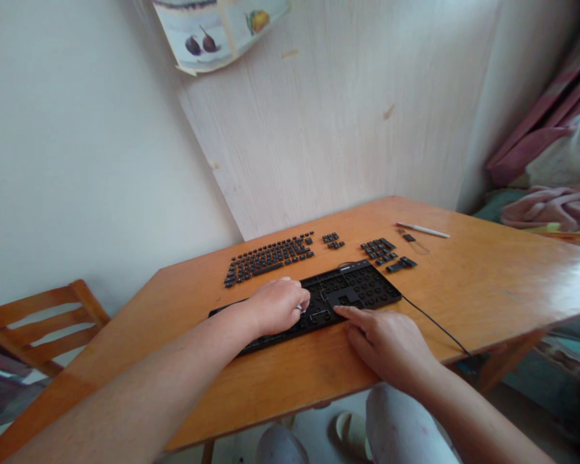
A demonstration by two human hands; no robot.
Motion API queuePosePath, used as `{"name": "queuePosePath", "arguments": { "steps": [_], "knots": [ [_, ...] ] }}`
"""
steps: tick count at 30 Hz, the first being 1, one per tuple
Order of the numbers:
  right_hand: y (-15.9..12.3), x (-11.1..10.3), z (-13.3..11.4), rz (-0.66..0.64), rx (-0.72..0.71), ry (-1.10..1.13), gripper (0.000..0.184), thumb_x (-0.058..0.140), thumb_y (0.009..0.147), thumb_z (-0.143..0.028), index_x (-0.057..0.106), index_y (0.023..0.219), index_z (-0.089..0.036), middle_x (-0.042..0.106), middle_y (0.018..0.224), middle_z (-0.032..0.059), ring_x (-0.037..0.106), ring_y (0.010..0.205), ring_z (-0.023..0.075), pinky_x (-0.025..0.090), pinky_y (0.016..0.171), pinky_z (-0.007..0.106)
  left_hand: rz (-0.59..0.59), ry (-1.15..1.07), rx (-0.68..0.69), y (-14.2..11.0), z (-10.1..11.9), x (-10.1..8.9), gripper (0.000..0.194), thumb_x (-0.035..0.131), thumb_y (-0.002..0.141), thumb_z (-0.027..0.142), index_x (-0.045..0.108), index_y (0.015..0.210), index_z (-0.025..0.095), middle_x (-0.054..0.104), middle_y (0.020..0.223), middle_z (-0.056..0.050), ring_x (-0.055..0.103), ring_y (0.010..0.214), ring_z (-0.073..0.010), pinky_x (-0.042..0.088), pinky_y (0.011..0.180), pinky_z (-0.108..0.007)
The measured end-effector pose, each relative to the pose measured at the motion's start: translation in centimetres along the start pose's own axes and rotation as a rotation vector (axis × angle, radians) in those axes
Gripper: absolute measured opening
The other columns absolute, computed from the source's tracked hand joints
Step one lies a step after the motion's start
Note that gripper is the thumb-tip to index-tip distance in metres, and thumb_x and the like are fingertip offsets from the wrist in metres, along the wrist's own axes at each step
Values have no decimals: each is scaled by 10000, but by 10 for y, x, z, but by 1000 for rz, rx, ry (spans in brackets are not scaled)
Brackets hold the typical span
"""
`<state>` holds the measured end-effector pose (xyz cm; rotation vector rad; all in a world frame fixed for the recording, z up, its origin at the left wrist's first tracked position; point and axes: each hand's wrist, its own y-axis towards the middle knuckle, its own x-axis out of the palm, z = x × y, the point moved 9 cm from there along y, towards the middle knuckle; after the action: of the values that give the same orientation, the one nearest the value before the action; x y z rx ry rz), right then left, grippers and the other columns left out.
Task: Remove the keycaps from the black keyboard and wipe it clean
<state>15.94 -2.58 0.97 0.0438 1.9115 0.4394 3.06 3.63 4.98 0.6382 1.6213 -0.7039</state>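
Observation:
A black keyboard base (344, 298) with its keycaps off lies near the front edge of the wooden table. My left hand (281, 305) is over its left-middle part, fingers curled together in a pinch. A small pale glint shows at the fingertips, but I cannot make out what it is. My right hand (384, 338) rests at the keyboard's front edge, index finger stretched out onto the base and thumb apart below it. Thin metal wires (320, 314) sit on the base between the two hands. My left forearm and hand hide much of the keyboard's left side.
Loose keycaps lie in rows behind the keyboard: a large block (270, 258), a smaller group (332, 240) and a number-pad group (377, 249). A white pen (423, 229) lies at the back right. The cable (437, 325) runs off rightward. A wooden chair (38, 325) stands left.

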Motion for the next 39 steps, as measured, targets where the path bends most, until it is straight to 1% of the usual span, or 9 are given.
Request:
{"name": "queuePosePath", "arguments": {
  "steps": [4,8,13,23,30,35,39],
  "knots": [
    [0,-1,0,6,-5,7,413,452,910,-236,645,1265,-324,767,996,18,729,849,225,514,683,300,-16,10,47,-5,0,-1,203,550,781,132,710,852,235,676,848,-47,596,857,-207,455,723,-300],
    [-1,0,1,-2,3,0,412,448,913,-243,638,1264,-344,767,998,3,730,825,225,508,660,305,-39,11,53,-11,-5,0,201,558,780,133,720,849,231,678,845,-50,598,871,-210,460,739,-301],
    [-1,2,3,-5,7,-16,408,454,914,-254,632,1268,-353,768,1000,0,729,820,218,503,669,300,-35,-22,44,-17,-10,1,232,546,778,127,730,875,230,685,863,-48,605,872,-206,470,752,-296],
    [-2,3,3,1,0,-37,404,438,928,-268,624,1275,-358,765,1012,-6,732,807,223,493,632,302,-31,-142,16,-24,-26,10,245,547,750,109,741,858,214,703,870,-33,632,839,-176,477,754,-253],
    [-2,1,4,4,8,-48,407,438,923,-268,631,1270,-357,762,1030,-7,732,808,224,498,625,305,-46,-130,9,-34,-30,11,227,550,777,134,742,876,201,705,883,-41,633,850,-174,481,789,-253],
    [-2,1,4,13,3,-55,407,438,921,-265,641,1263,-352,770,988,0,731,778,212,488,610,287,-78,-110,-33,-41,-33,9,241,550,764,128,747,885,196,707,883,-45,635,843,-177,483,779,-257],
    [-2,2,4,8,1,-56,404,441,919,-272,642,1259,-356,776,932,-4,732,755,214,472,586,284,-70,-113,-36,-46,-37,11,244,545,767,130,746,884,202,709,887,-42,637,842,-173,481,776,-248]
  ]
}}
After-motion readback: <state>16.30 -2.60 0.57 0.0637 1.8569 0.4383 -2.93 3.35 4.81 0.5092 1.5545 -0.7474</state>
